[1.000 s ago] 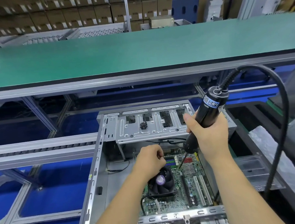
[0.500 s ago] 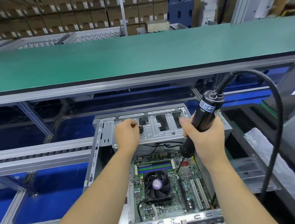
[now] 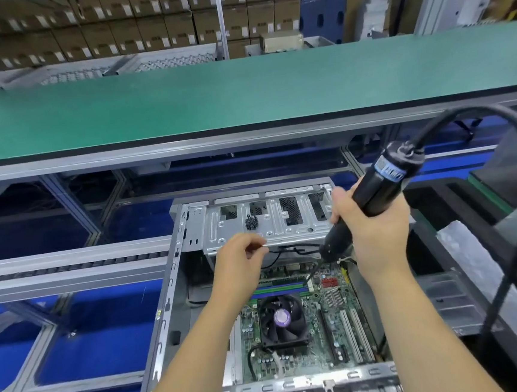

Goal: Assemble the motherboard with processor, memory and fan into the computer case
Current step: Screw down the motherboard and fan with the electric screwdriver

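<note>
Green conveyor belt [image 3: 242, 97] runs across the far side, with stacked cardboard boxes [image 3: 111, 24] behind it. Nearer, the open computer case [image 3: 175, 265] sits on the line with the motherboard [image 3: 334, 323] already lying flat inside, fan [image 3: 282, 318] on top and memory sticks [image 3: 281, 289] just beyond the fan. Right hand [image 3: 376, 232] is wrapped tight around a black electric screwdriver [image 3: 375, 191], tip angled down at the board's far edge. Left hand [image 3: 240, 256] hovers near the drive cage [image 3: 268, 220], fingers curled with thumb and forefinger pressed together, apparently pinching something tiny, can't tell what. Little pile of black screws [image 3: 251, 221] sits on the cage.
</note>
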A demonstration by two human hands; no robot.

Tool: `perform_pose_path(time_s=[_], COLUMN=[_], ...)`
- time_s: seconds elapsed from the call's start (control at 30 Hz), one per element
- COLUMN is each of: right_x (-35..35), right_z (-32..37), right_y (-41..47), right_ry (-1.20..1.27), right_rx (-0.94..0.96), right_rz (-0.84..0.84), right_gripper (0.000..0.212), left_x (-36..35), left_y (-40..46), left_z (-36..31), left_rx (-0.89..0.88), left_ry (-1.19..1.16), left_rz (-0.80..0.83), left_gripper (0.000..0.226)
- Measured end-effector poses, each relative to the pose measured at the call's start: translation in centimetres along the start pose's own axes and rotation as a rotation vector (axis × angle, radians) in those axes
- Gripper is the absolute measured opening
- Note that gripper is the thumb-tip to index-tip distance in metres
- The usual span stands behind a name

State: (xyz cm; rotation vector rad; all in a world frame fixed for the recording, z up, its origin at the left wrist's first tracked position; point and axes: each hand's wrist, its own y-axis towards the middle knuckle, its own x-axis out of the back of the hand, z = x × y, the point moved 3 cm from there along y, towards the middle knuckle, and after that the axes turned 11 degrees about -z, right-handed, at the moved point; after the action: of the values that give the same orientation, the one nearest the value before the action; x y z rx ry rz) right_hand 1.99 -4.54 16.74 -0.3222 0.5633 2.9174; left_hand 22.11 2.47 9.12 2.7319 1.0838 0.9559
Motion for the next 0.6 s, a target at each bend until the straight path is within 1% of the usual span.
perform_pose_path(time_s=[0.13, 0.27, 0.43, 0.6], right_x=[-0.5, -1.2, -1.6, -1.6], right_z=[1.4, 2.2, 2.3, 2.6], right_y=[0.3, 0.1, -0.7, -1.4], right_ry=[0.103, 0.193, 0.246, 0.297], right_rx=[0.041, 0.024, -0.012, -0.043], right_rz=[-0.042, -0.058, -0.062, -0.067], right_gripper=[0.021, 0.02, 0.018, 0.017], left_x=[-0.1, -0.8, -1.4, -1.5], left_y=[-2.1, -3.1, -3.3, -3.6], left_z=[2.8, 3.3, 3.8, 3.9], left_rx=[0.109, 0.112, 0.112, 0.106], left_ry=[0.065, 0.098, 0.142, 0.1], left_rz=[0.11, 0.144, 0.204, 0.218], left_gripper=[0.014, 0.014, 0.012, 0.022])
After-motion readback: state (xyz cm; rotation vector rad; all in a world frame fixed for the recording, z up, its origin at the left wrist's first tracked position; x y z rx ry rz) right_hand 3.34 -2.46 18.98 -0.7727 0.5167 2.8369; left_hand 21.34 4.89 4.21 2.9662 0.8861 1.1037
